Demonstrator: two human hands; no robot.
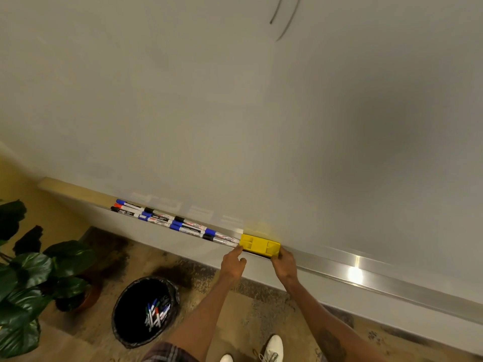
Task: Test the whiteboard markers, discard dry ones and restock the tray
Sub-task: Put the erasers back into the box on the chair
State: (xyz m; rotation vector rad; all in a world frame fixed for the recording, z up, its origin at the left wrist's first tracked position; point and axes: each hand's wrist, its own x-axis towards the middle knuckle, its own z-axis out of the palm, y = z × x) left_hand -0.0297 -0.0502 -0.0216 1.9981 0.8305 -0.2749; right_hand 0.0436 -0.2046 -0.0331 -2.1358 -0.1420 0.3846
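Left hand [233,265]: your index finger is out straight, its tip at the left corner of the yellow eraser [258,244], the other fingers tucked.
Right hand [283,263]: you grip the eraser's right end.
Tray markers [175,223]: lined up on the tray [366,274], just left of your left fingertip.
Bin [130,293]: on the floor below, holding a heap of binned markers [156,313].

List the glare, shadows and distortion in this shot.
Head view: a bright glare spot sits on the metal tray right of the yellow eraser; a broad soft shadow darkens the whiteboard at right; the wide-angle lens tilts and bows the tray line; the markers in the bin are small and blurry; lighting is dim and warm.
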